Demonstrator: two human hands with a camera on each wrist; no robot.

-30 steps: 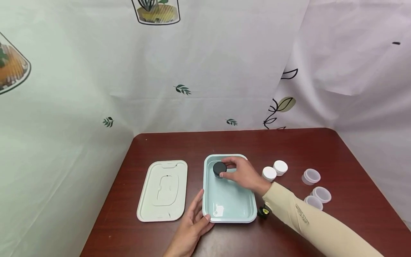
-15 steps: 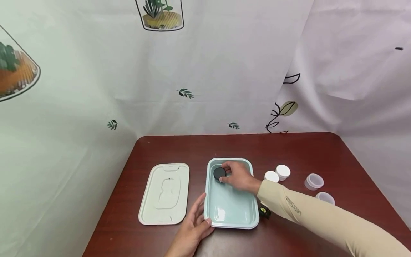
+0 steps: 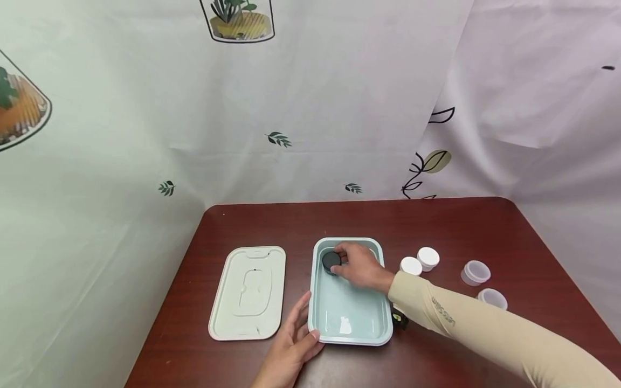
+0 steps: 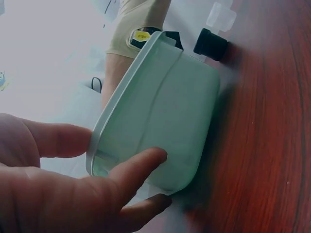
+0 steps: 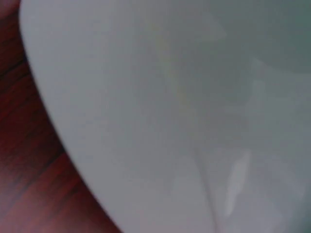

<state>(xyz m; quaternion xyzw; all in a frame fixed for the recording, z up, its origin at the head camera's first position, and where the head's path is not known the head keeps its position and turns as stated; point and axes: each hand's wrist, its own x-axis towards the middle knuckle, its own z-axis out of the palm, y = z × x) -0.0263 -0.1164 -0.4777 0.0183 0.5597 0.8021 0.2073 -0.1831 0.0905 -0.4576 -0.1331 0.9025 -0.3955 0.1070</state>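
In the head view a pale blue rectangular plastic tray [image 3: 349, 318] stands on the table. My right hand [image 3: 360, 264] reaches into its far left corner and pinches a small round jar with a black lid [image 3: 332, 262] between thumb and fingers. My left hand [image 3: 291, 345] holds the tray's near left corner. In the left wrist view the thumb [image 4: 68, 140] rests at the rim and other fingers [image 4: 146, 162] lie against the outer wall. The right wrist view shows the blurred tray wall [image 5: 107, 121]; the jar is out of sight there.
A white lid [image 3: 248, 293] lies left of the tray. Two white-topped jars [image 3: 428, 258] stand to its right, with translucent cups [image 3: 475, 272] farther right. The left wrist view shows a black item [image 4: 210, 44] beyond the tray. A printed cloth [image 3: 310, 97] hangs behind the table.
My right hand has lowered the black-lidded jar into the tray's far left corner and still grips it. The left hand stays at the near corner. The head view has shifted slightly.
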